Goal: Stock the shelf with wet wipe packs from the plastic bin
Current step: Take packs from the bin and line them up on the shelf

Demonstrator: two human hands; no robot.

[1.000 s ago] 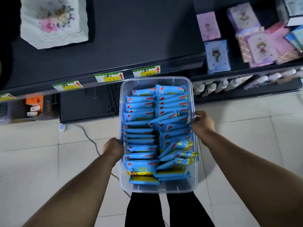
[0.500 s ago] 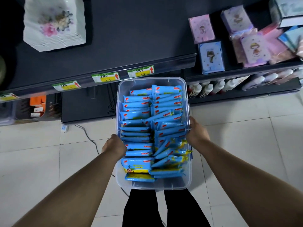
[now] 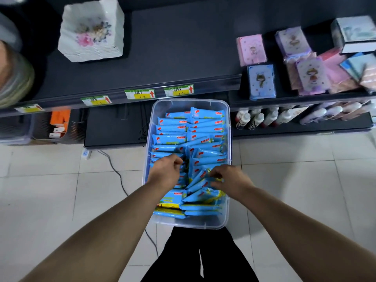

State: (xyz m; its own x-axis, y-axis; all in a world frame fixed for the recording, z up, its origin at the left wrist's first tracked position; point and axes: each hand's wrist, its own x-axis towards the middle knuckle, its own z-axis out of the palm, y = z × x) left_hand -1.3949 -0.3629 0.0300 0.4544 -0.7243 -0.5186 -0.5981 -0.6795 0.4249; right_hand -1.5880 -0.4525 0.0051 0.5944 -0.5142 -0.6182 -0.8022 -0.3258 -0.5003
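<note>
A clear plastic bin (image 3: 193,224) stands on the tiled floor in front of my legs, packed with several rows of blue wet wipe packs (image 3: 205,127). Both hands are inside it, over the middle rows. My left hand (image 3: 165,170) curls its fingers down among the packs on the left; what it grips is hidden. My right hand (image 3: 228,178) pinches the edge of a tilted blue and yellow pack (image 3: 200,180). The dark shelf (image 3: 179,58) just beyond the bin has a wide bare stretch behind its price tags (image 3: 179,90).
A stack of flowered white plates (image 3: 91,31) sits on the shelf at the left. Notebooks (image 3: 261,81) and boxes fill the right shelf, with white bottles (image 3: 256,119) below. A cable (image 3: 118,174) and a power strip (image 3: 86,154) lie on the floor left of the bin.
The bin, held by its sides before, has gone down and now rests low in front of my legs. Both hands have let go of its walls and moved inside onto the packs.
</note>
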